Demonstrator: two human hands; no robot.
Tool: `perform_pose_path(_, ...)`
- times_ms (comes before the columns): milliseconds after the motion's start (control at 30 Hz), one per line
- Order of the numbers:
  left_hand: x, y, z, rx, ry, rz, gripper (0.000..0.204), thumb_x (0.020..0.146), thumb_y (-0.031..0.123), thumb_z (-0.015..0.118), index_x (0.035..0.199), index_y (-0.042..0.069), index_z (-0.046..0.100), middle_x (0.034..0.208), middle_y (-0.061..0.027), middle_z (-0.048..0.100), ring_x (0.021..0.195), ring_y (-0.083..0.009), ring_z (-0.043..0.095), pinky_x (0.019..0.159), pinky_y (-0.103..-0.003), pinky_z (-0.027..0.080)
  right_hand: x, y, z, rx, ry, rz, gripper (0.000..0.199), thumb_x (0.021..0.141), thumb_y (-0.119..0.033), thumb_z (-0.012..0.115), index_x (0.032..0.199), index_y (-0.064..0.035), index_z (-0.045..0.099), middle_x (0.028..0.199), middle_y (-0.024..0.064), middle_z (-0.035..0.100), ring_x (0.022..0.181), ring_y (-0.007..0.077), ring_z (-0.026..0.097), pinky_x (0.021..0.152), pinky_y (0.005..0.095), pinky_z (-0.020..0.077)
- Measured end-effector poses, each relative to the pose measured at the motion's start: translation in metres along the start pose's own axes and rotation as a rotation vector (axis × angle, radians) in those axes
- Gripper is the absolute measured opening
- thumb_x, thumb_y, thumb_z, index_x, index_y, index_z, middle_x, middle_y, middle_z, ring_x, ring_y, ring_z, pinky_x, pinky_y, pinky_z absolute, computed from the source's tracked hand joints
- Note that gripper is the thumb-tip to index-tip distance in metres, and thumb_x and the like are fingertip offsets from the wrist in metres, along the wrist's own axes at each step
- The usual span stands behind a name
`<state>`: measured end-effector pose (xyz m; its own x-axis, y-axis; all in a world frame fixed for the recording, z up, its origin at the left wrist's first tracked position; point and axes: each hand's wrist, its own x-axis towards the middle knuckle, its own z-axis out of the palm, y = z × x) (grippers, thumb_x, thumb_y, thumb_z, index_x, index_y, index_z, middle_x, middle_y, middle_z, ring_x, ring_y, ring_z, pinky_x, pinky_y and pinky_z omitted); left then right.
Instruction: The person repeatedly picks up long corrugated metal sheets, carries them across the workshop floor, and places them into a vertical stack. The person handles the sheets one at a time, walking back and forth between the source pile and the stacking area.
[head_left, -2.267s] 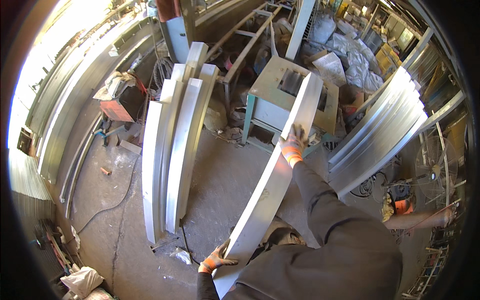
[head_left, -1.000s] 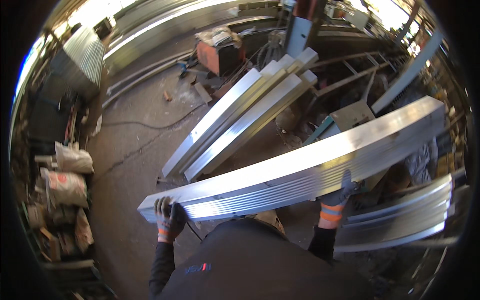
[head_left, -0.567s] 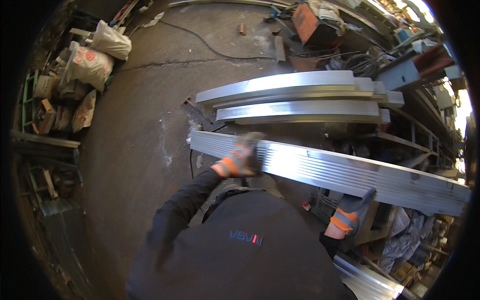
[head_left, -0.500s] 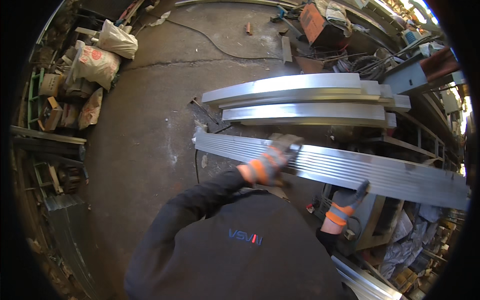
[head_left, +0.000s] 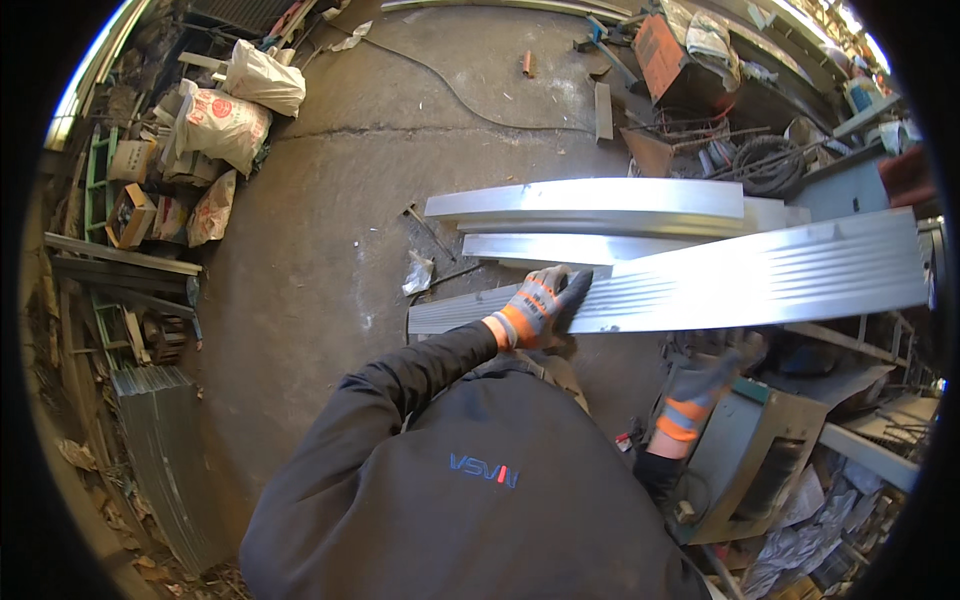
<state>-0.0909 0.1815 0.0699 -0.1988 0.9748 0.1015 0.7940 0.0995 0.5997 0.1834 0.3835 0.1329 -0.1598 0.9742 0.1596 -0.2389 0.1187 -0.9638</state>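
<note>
A long ribbed silver metal plank (head_left: 760,285) stretches across in front of me, its right end raised over other pieces. My left hand (head_left: 543,302), in a grey and orange glove, is closed on it left of its middle. Below its near edge, my gloved right hand (head_left: 702,385) is apart from the plank; motion smears its fingers. Just beyond lie more silver metal planks (head_left: 590,200), stacked on the floor and partly covered by the one I hold.
A hammer-like tool (head_left: 430,232) and a crumpled plastic scrap (head_left: 418,273) lie on the concrete floor. Filled sacks (head_left: 225,125) and boxes line the left side. At right stand a green-topped metal frame (head_left: 755,450) and an orange box (head_left: 660,55) among coiled cable and scrap.
The ribbed plank's right end has swung up and away from me, over the stacked planks. My right hand has come off it, while my left keeps its grip.
</note>
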Motion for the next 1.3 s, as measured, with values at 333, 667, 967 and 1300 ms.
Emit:
perform_pose_path(333, 0.015, -0.14, 0.006, 0.011, -0.012, 0.104, 0.127, 0.074, 0.053, 0.096, 0.178, 0.008, 0.041, 0.153, -0.0345, 0.053, 0.139, -0.0566, 0.056, 0.12, -0.066, 0.043, 0.112, -0.09, 0.015, -0.023, 0.112, -0.159, 0.072, 0.121, -0.042, 0.06, 0.179, -0.0042, 0.039, 0.179, 0.0195, 0.047, 0.163, 0.0393, 0.047, 0.141, 0.0511, 0.0334)
perform_pose_path(667, 0.055, -0.308, 0.032, 0.108, -0.083, 0.053, 0.106, 0.084, 0.029, 0.088, 0.177, 0.007, 0.042, 0.153, -0.0329, 0.058, 0.142, -0.0519, 0.059, 0.124, -0.065, 0.042, 0.099, -0.002, 0.103, -0.044, 0.193, 0.244, 0.054, 0.112, -0.03, 0.077, 0.16, -0.0112, 0.062, 0.159, 0.0145, 0.063, 0.143, 0.0338, 0.062, 0.126, 0.0541, 0.0505)
perform_pose_path(967, 0.083, -0.371, 0.06, 0.198, -0.126, -0.042, 0.136, 0.069, 0.038, 0.095, 0.186, 0.016, 0.03, 0.158, -0.0223, 0.057, 0.15, -0.0439, 0.054, 0.129, -0.071, 0.033, 0.091, 0.066, 0.138, -0.276, 0.215, 0.02, 0.09, 0.104, -0.003, 0.082, 0.178, -0.0273, 0.037, 0.14, 0.0069, 0.065, 0.117, 0.0252, 0.068, 0.088, 0.0496, 0.0638)
perform_pose_path(1300, 0.107, -0.381, 0.08, 0.271, -0.353, -0.246, 0.142, 0.075, 0.047, 0.097, 0.189, 0.024, 0.016, 0.17, -0.0223, 0.049, 0.162, -0.0429, 0.044, 0.132, -0.082, 0.026, 0.124, 0.097, 0.151, 0.045, 0.277, 0.241, 0.099, 0.1, 0.002, 0.084, 0.18, -0.0279, 0.034, 0.142, 0.0119, 0.07, 0.126, 0.027, 0.073, 0.103, 0.0484, 0.0638)
